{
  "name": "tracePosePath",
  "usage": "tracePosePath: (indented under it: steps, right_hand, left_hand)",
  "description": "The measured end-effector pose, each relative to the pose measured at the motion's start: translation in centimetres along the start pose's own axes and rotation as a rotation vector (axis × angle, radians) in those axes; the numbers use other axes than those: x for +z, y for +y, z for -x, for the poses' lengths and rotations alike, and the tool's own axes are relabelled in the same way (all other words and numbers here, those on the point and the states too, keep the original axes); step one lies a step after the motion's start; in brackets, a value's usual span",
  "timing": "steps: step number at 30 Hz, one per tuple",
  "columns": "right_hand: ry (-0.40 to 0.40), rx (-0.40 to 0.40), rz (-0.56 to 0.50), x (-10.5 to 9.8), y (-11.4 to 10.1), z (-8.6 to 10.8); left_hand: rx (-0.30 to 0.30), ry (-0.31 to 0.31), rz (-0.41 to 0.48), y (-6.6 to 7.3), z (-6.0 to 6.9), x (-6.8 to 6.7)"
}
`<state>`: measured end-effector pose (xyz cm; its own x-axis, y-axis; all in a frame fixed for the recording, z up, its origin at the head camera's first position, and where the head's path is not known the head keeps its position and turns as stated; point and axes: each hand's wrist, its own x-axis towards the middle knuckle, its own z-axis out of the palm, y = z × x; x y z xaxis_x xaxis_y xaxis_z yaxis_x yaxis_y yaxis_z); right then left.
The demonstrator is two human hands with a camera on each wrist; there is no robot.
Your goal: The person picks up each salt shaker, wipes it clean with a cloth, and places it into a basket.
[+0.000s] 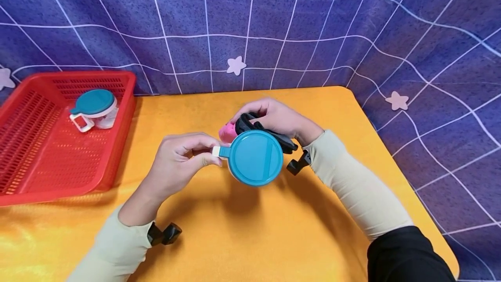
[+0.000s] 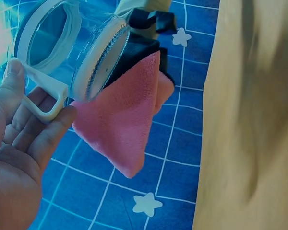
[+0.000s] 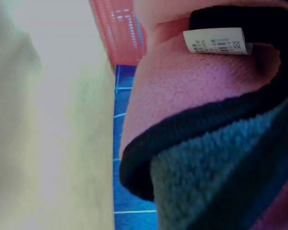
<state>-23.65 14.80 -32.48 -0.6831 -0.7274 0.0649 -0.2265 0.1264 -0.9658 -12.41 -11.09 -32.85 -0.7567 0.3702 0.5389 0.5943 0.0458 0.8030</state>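
Observation:
My left hand pinches the white handle of a clear jar with a teal lid, held over the table. In the left wrist view the jar lies tilted, its white handle between thumb and fingers. My right hand grips a folded cloth, pink with black parts, just behind the jar. A pink corner of the cloth hangs down in the left wrist view, beside the jar's base. Close up in the right wrist view, the cloth shows black edging, a grey fleecy side and a white label.
On the left of the yellow table stands a red plastic basket. Inside it is a second jar with a teal lid and white handle. A blue curtain with white lines and stars runs along the back and right.

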Motion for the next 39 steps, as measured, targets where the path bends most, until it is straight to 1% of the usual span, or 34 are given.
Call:
tracePosePath:
  steps: [5, 9, 12, 18, 21, 24, 26, 29, 31, 34, 37, 39]
  right_hand:
    - [0.101, -0.032, -0.137, 0.0, 0.8, 1.2]
    - [0.187, -0.066, -0.237, 0.0, 0.9, 2.2]
    - [0.237, -0.097, -0.275, 0.1, 0.6, 3.1]
    - [0.303, -0.159, -0.32, 0.3, -0.3, 4.5]
    - [0.339, -0.199, -0.335, 0.5, -0.7, 5.2]
    - [0.388, -0.239, -0.32, 0.9, -1.2, 5.8]
    - [0.426, -0.265, -0.302, 1.2, -1.6, 6.1]
    - [0.499, -0.293, -0.227, 1.8, -2.3, 6.7]
    - [0.546, -0.331, -0.152, 2.3, -2.8, 7.0]
    - [0.584, -0.437, -0.031, 3.1, -3.5, 7.2]
    - [0.587, -0.554, 0.066, 3.9, -4.1, 7.3]
    - [0.585, -0.601, 0.125, 4.5, -4.6, 7.4]
  left_hand:
    - [0.018, 0.025, 0.057, -0.2, -0.1, -0.3]
    - [0.014, 0.044, 0.097, -0.3, -0.2, -0.6]
    - [-0.004, 0.065, 0.097, -0.4, -0.2, -0.9]
    - [-0.046, 0.101, 0.077, -0.6, -0.1, -1.5]
    - [-0.053, 0.126, 0.071, -0.8, -0.1, -1.7]
    - [-0.061, 0.147, 0.053, -0.9, -0.2, -1.9]
    - [-0.061, 0.155, 0.067, -1.0, -0.2, -2.0]
    - [-0.068, 0.172, 0.07, -1.2, -0.3, -2.1]
    - [-0.08, 0.187, 0.065, -1.3, -0.3, -2.2]
    - [-0.105, 0.214, 0.03, -1.5, -0.4, -2.4]
    - [-0.131, 0.232, -0.01, -1.6, -0.4, -2.5]
    - [-0.146, 0.238, -0.026, -1.7, -0.5, -2.5]
